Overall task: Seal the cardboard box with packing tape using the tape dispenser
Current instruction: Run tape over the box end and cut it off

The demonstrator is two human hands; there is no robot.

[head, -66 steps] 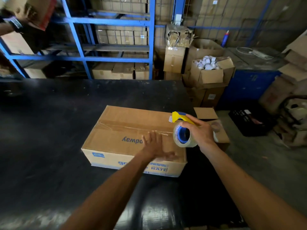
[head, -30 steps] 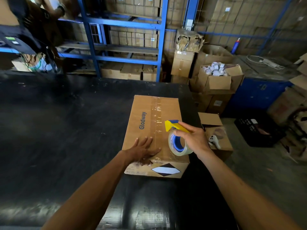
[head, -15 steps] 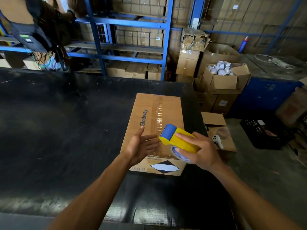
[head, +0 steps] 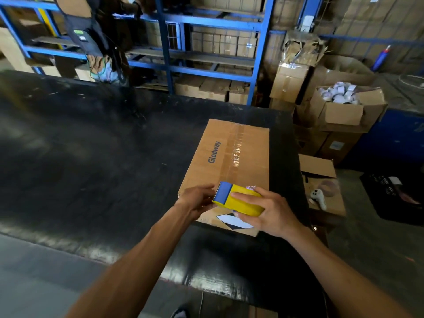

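Observation:
A closed cardboard box [head: 229, 154] printed "Glodway" lies lengthwise on the black table [head: 91, 157], with a shiny strip of clear tape along its top seam. My right hand [head: 266, 211] grips a yellow and blue tape dispenser [head: 236, 200] held over the box's near end. My left hand [head: 197, 198] is at the dispenser's blue front edge, fingers curled at the tape end; the tape end itself is hidden.
Blue shelving [head: 206, 42] with cartons stands behind the table. Another person [head: 91, 31] stands at the far left by the racks. Open boxes [head: 344, 109] sit at the right, and a small box [head: 321, 187] with a white controller beside the table edge.
The box was turned from crosswise to lengthwise. My right hand tipped the dispenser flat over the near end, and my left hand lifted off the box top to the dispenser's front.

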